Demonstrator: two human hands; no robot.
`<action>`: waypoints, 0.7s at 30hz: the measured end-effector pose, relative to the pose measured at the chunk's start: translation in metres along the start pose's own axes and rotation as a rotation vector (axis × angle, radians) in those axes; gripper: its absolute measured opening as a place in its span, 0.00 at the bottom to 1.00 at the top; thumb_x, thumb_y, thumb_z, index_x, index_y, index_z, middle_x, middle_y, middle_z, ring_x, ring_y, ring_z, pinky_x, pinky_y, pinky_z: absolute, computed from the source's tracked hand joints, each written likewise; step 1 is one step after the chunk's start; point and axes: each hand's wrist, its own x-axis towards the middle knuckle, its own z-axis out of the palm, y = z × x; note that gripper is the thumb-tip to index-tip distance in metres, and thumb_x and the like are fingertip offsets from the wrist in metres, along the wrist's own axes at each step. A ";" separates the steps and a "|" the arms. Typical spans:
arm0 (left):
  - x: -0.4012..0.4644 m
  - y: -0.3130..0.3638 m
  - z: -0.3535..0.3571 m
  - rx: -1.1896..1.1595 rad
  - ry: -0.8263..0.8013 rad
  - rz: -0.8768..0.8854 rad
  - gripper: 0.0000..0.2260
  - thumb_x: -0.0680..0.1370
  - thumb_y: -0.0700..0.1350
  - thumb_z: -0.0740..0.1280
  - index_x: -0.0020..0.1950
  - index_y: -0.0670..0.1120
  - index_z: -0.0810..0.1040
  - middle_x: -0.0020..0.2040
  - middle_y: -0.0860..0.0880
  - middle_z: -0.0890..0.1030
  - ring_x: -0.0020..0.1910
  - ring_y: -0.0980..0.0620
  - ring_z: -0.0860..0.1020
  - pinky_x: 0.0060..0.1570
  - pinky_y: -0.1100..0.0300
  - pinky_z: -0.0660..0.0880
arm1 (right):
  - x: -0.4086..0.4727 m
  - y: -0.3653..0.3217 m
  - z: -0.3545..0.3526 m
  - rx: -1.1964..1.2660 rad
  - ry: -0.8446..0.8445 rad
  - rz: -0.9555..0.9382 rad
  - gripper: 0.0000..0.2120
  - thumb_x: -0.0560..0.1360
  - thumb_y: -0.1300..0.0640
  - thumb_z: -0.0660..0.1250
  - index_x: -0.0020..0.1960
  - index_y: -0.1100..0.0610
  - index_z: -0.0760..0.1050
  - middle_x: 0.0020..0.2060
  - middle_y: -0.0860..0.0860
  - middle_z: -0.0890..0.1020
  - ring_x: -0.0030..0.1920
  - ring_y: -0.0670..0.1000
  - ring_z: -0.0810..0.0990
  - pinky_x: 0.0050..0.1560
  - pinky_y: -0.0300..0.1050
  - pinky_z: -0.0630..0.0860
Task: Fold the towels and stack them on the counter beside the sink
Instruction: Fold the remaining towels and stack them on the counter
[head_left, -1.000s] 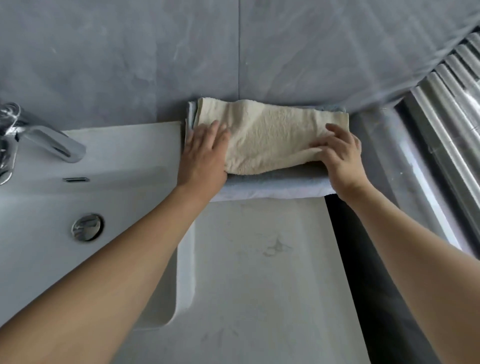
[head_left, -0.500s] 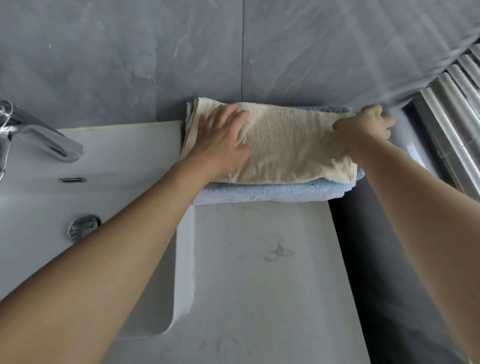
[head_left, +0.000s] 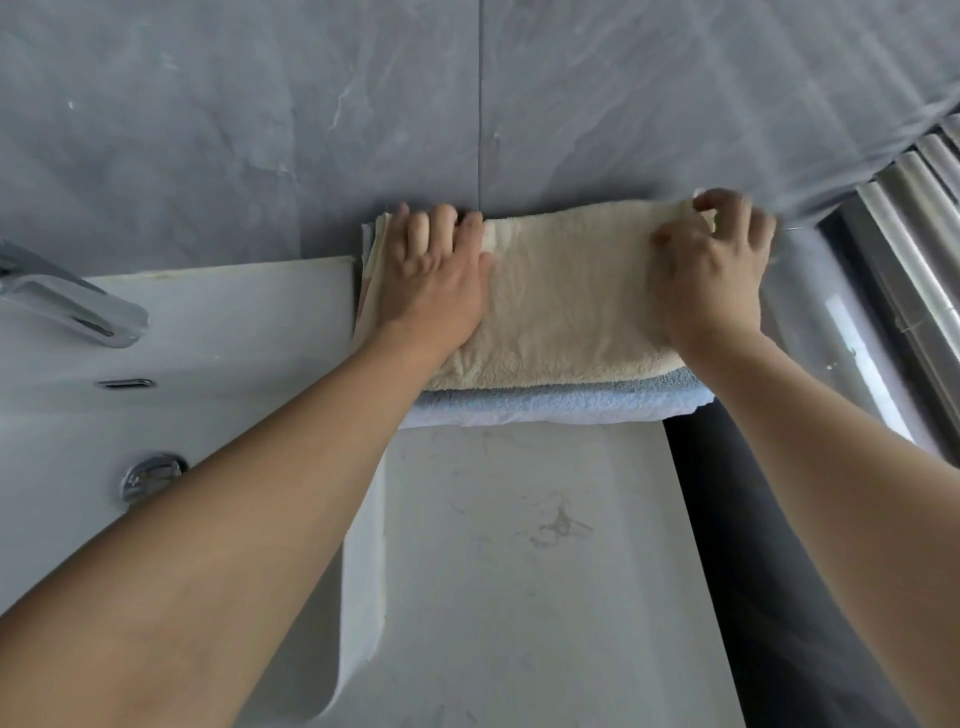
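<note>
A folded cream towel (head_left: 566, 306) lies on top of a folded blue towel (head_left: 561, 402), the pair stacked at the back of the white counter (head_left: 519, 545) against the grey tiled wall (head_left: 311, 130), just right of the sink (head_left: 182, 364). The left hand (head_left: 431, 280) presses flat on the cream towel's left end, fingers straight and close together. The right hand (head_left: 711, 270) rests on the right end, its fingertips curled and pinching the towel's far corner. A chrome tap (head_left: 72, 301) juts over the basin.
</note>
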 end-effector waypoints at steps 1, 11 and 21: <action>-0.001 0.003 0.000 -0.025 -0.005 -0.002 0.22 0.81 0.53 0.58 0.73 0.45 0.69 0.64 0.42 0.72 0.64 0.39 0.69 0.76 0.40 0.55 | 0.000 0.001 0.004 -0.093 -0.089 0.044 0.17 0.75 0.61 0.57 0.61 0.60 0.76 0.71 0.59 0.64 0.70 0.65 0.59 0.74 0.54 0.53; -0.020 0.006 0.005 -0.140 -0.228 0.132 0.29 0.84 0.58 0.48 0.83 0.48 0.47 0.83 0.50 0.45 0.80 0.46 0.38 0.77 0.45 0.34 | -0.018 -0.015 0.034 -0.063 -0.443 -0.185 0.29 0.82 0.39 0.44 0.80 0.48 0.48 0.80 0.48 0.47 0.79 0.50 0.43 0.77 0.54 0.38; -0.018 -0.011 0.002 -0.045 -0.236 0.206 0.30 0.83 0.61 0.43 0.82 0.51 0.42 0.83 0.53 0.43 0.81 0.46 0.40 0.77 0.42 0.37 | -0.014 0.006 0.041 -0.135 -0.426 -0.062 0.32 0.79 0.33 0.39 0.80 0.43 0.44 0.80 0.46 0.44 0.79 0.48 0.39 0.74 0.58 0.30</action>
